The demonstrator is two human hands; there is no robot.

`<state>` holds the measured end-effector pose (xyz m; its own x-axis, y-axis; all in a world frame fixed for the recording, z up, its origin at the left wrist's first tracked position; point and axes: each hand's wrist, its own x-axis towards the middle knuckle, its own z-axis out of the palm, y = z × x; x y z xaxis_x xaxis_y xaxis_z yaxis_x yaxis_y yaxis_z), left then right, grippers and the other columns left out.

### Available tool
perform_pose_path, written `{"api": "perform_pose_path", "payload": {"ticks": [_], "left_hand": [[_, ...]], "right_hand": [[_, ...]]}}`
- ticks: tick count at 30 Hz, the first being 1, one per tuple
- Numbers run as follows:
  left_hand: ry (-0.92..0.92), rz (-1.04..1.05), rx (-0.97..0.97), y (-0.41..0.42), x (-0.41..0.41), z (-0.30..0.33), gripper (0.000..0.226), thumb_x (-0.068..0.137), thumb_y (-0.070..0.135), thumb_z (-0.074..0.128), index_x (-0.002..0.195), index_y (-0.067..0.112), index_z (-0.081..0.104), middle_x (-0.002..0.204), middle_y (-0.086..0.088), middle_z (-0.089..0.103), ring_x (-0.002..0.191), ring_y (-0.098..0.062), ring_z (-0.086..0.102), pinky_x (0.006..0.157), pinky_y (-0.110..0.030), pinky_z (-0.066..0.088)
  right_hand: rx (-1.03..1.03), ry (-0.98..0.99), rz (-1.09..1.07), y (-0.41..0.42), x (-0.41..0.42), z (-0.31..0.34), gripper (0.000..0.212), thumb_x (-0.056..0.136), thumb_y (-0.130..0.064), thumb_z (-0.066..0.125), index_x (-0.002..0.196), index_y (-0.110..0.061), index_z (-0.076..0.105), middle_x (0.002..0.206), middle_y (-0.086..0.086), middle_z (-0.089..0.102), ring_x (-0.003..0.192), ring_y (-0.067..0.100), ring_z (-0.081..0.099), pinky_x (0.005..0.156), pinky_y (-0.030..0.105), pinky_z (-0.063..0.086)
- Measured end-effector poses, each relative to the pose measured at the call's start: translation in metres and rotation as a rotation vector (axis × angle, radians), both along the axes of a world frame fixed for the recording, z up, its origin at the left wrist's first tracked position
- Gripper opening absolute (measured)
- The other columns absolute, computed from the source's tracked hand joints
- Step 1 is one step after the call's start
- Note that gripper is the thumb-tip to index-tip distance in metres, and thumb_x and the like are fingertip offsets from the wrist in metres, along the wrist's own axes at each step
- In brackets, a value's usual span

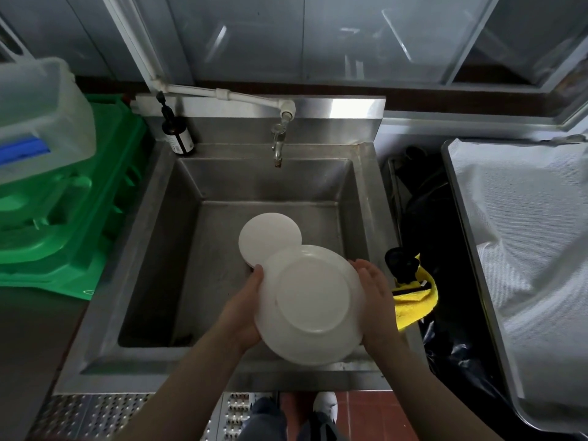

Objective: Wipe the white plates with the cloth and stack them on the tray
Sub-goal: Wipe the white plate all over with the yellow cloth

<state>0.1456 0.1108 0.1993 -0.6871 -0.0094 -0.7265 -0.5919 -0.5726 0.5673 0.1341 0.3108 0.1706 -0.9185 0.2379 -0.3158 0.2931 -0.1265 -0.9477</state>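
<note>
1. White plate [310, 305], turned underside up with its foot ring facing the camera, is held between both hands over the near rim of the steel sink [152, 249]
2. The left hand [245, 308] grips the plate's left edge, thumb tip over the rim and fingers hidden beneath
3. The right hand [375, 300] lies against the plate's right edge with fingers straight and close together, pressing the rim rather than curling round it
4. A small stack of white plates [269, 237] sits in the sink basin, just behind the held plate and partly covered by it
5. The yellow cloth [413, 297] hangs at the sink's right rim, beside the right hand, with a black object on top of it
6. A large tray [458, 218] lined with white sheeting stands to the right, well apart from the plate
7. A tap [278, 144] and a dark pump bottle [178, 135] stand at the back of the sink; green crates [79, 218] are stacked to the left
</note>
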Motion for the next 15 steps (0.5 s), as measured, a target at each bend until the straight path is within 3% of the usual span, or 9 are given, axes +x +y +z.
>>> {"api": "perform_pose_path", "payload": {"ticks": [2,6,10,12,15], "left_hand": [[0.011,-0.017,-0.014,0.0,0.001,0.0,0.039,0.103,0.045,0.043,0.121,0.017,0.064,0.102,-0.01,0.077,0.087,-0.028,0.074,0.077,-0.044,0.055],[0.037,0.003,-0.031,-0.002,0.002,-0.004,0.041,0.102,0.046,0.044,0.125,0.018,0.064,0.114,-0.011,0.074,0.105,-0.034,0.069,0.087,-0.049,0.055],[0.038,0.012,-0.029,-0.008,0.003,-0.01,0.042,0.101,0.048,0.045,0.122,0.019,0.066,0.12,-0.015,0.071,0.112,-0.04,0.065,0.098,-0.061,0.049],[0.037,0.016,-0.009,-0.011,0.004,-0.013,0.048,0.098,0.053,0.047,0.129,0.02,0.063,0.126,-0.017,0.068,0.116,-0.044,0.062,0.099,-0.068,0.045],[0.065,0.023,-0.004,-0.015,0.005,-0.019,0.052,0.097,0.053,0.047,0.135,0.019,0.06,0.13,-0.017,0.065,0.117,-0.044,0.062,0.098,-0.067,0.046]], "right_hand": [[0.017,-0.012,0.016,0.0,0.0,-0.001,0.017,0.099,-0.02,0.05,0.107,-0.029,0.061,0.109,-0.002,0.065,0.096,0.014,0.062,0.075,0.026,0.048],[0.132,0.002,0.068,0.01,-0.001,-0.01,0.021,0.103,-0.024,0.041,0.116,-0.023,0.059,0.11,-0.009,0.061,0.096,-0.007,0.059,0.076,0.011,0.045],[0.243,-0.035,0.008,0.029,-0.007,-0.026,0.019,0.101,-0.028,0.049,0.116,-0.028,0.058,0.113,-0.003,0.066,0.109,0.015,0.061,0.091,0.033,0.049],[0.395,-0.028,-0.008,0.042,-0.011,-0.027,0.022,0.098,-0.024,0.054,0.12,-0.022,0.058,0.112,-0.005,0.065,0.106,0.014,0.06,0.084,0.025,0.047],[0.631,0.022,-0.046,0.067,-0.019,-0.022,0.023,0.096,-0.012,0.054,0.118,-0.015,0.058,0.108,-0.002,0.064,0.098,0.015,0.059,0.071,0.016,0.041]]}}
